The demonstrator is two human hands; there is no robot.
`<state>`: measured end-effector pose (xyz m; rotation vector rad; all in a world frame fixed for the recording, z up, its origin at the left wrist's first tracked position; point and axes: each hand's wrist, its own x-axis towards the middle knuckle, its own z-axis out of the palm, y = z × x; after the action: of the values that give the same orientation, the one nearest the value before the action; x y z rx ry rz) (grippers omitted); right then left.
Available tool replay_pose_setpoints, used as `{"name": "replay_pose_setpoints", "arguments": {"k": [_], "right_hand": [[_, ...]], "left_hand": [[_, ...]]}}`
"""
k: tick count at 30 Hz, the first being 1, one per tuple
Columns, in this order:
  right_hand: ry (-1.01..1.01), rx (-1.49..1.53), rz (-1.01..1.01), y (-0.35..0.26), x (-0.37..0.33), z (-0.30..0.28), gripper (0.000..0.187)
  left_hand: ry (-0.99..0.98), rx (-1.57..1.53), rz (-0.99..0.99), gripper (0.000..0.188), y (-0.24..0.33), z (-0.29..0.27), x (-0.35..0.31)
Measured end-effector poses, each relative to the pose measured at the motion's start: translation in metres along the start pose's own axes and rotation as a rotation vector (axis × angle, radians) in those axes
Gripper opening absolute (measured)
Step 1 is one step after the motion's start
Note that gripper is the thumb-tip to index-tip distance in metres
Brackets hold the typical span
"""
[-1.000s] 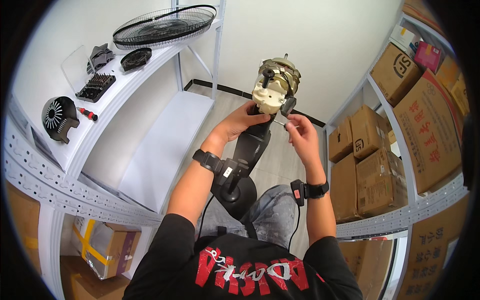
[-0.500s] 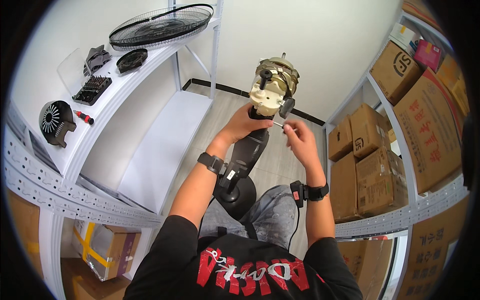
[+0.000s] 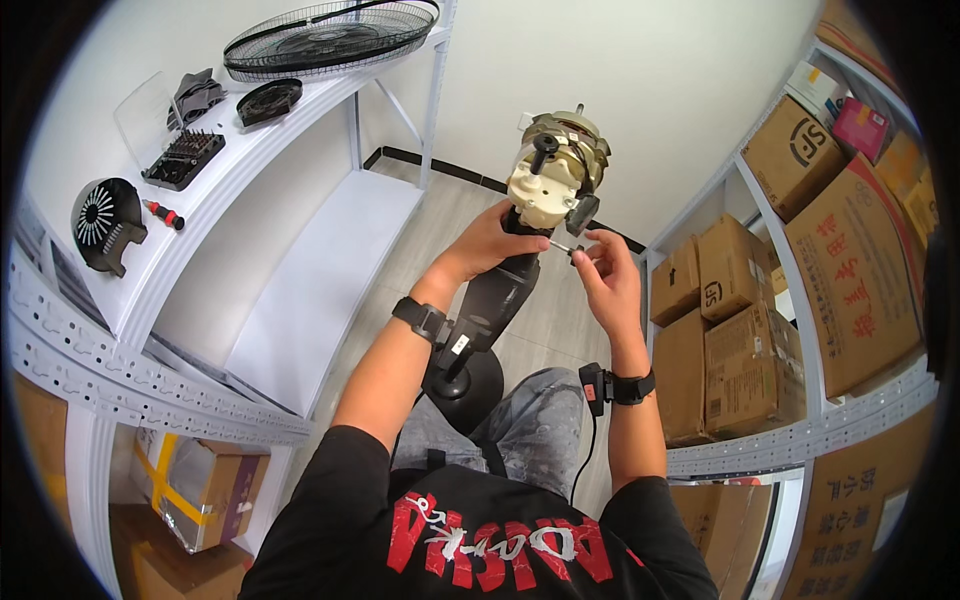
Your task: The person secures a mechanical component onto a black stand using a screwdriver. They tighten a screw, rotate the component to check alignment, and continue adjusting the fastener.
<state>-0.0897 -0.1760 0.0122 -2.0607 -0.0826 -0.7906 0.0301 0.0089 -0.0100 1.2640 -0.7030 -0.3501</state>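
A stand fan without its grille or rear cover is in front of me, its bare motor (image 3: 565, 150) and cream gearbox housing (image 3: 540, 195) exposed on top. My left hand (image 3: 487, 246) is closed around the dark neck just under the housing, thumb pointing right. To the right of the neck, my right hand (image 3: 612, 275) pinches a slim metal pin with a dark head (image 3: 563, 247) between thumb and fingers. The pin's bare end points at the neck by my left thumb; whether it is inserted cannot be seen. Below, the black column (image 3: 490, 305) runs down to a round base (image 3: 478, 395).
The left white shelf (image 3: 215, 180) holds a fan grille (image 3: 330, 45), a small black round part (image 3: 268, 102), a bit set (image 3: 185, 158), a red-black screwdriver (image 3: 164, 214) and a slotted black cover (image 3: 105, 225). Cardboard boxes (image 3: 755, 365) fill the right rack.
The view has shifted slightly. My right hand's fingers have changed their hold at the pin's dark head, with the forefinger now lifted higher. My left hand keeps its grip on the neck.
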Motion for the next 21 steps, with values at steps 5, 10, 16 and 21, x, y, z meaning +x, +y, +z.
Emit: {"name": "replay_pose_setpoints", "arguments": {"k": [5,10,16,21], "right_hand": [[-0.023,-0.151,-0.160,-0.002,-0.004,-0.002,0.018],[-0.434,0.744,0.599,0.019,0.008,-0.007,0.027],[-0.092,0.053,0.020,-0.007,-0.004,-0.004,0.017],[-0.011,-0.171,-0.307,-0.005,-0.004,-0.001,0.013]], "left_hand": [[0.078,0.005,0.070,0.085,0.008,0.010,-0.005],[0.028,-0.013,0.000,0.079,0.011,0.006,-0.006],[0.000,-0.001,-0.002,0.074,-0.001,0.000,-0.004],[-0.045,-0.028,-0.046,0.074,-0.003,-0.004,-0.001]]}}
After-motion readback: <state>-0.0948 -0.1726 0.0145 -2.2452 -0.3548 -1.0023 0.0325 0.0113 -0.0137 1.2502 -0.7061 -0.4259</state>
